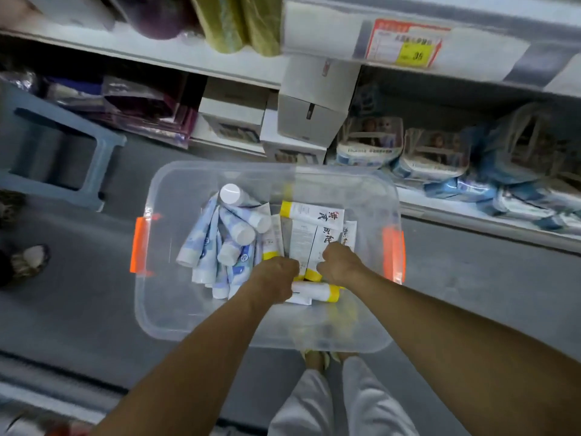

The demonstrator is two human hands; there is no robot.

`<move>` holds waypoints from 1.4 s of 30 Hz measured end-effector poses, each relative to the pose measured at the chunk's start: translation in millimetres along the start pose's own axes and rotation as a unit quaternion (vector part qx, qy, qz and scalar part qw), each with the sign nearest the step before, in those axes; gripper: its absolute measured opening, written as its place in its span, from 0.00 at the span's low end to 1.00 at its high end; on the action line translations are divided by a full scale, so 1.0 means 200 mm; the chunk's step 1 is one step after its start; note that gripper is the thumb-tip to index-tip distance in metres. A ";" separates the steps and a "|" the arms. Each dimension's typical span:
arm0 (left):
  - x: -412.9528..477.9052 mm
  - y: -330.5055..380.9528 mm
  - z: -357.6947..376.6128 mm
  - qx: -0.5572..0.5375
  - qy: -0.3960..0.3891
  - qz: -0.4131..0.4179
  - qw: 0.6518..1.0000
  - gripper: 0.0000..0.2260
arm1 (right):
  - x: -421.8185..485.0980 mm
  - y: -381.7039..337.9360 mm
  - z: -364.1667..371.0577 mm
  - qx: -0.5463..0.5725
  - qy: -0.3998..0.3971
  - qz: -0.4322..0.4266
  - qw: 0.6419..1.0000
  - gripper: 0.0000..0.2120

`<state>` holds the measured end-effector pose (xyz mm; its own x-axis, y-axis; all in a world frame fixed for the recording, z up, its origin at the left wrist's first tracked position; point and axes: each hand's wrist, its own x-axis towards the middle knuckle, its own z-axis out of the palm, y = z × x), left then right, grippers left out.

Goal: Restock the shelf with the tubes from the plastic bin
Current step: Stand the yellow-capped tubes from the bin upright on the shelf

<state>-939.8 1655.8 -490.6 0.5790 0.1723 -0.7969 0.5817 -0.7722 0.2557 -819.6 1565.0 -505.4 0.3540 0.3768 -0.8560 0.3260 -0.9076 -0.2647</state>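
A clear plastic bin (163,309) with orange latches stands on the grey floor below the shelves. Several blue-and-white tubes (213,237) with white caps lie in its left half. Several white tubes with yellow caps (314,212) lie in its right half. My left hand (276,278) reaches down into the bin, fingers curled over a white yellow-capped tube (317,292) lying crosswise near the front. My right hand (341,262) is beside it, fingers curled on the upright white tubes (311,243). Which tube each hand actually grips is partly hidden.
A white shelf (471,215) at the right holds blue packaged goods. White boxes (308,114) stand behind the bin. A grey-blue plastic stool (94,165) stands on the floor at the left. An upper shelf carries a yellow price tag (412,55). My legs are below the bin.
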 end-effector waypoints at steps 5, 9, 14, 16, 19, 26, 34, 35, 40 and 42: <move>0.06 -0.03 0.09 0.091 0.026 0.019 0.995 0.16 | 0.12 -0.03 0.12 0.065 0.036 0.089 0.993 0.17; 0.08 -0.05 0.13 0.113 0.065 0.046 0.990 0.12 | 0.19 -0.05 0.18 0.127 0.043 0.142 0.981 0.27; 0.07 -0.12 0.15 0.016 0.052 0.051 0.997 0.16 | 0.22 -0.04 0.20 0.142 0.041 0.147 0.978 0.35; 0.04 -0.13 0.14 -0.027 0.042 0.053 0.997 0.17 | 0.21 -0.03 0.18 0.142 0.036 0.117 0.982 0.25; -0.02 -0.13 0.11 -0.116 0.060 0.062 0.990 0.14 | 0.16 -0.01 0.11 0.227 0.027 0.094 0.969 0.12; -0.29 -0.15 -0.12 -0.483 0.112 0.002 0.869 0.06 | -0.13 -0.03 -0.11 0.263 -0.064 0.090 0.958 0.06; -0.62 -0.05 -0.39 -0.685 0.217 -0.068 0.692 0.11 | -0.59 -0.13 -0.34 0.324 -0.095 -0.033 0.941 0.11; -0.66 -0.02 -0.43 -0.698 0.229 -0.067 0.675 0.11 | -0.64 -0.15 -0.37 0.332 -0.087 -0.045 0.938 0.11; -0.86 0.13 -0.62 -0.753 0.279 -0.049 0.594 0.08 | -0.90 -0.25 -0.50 0.375 -0.047 -0.101 0.920 0.15; -0.93 0.18 -0.69 -0.750 0.293 -0.041 0.592 0.06 | -1.00 -0.29 -0.56 0.389 -0.015 -0.121 0.913 0.11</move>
<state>-947.7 1680.5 -258.8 0.3570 0.6938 -0.6255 0.2196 0.5885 0.7781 -811.2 1562.6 -269.2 0.3257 0.5893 -0.7393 -0.3347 -0.6594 -0.6731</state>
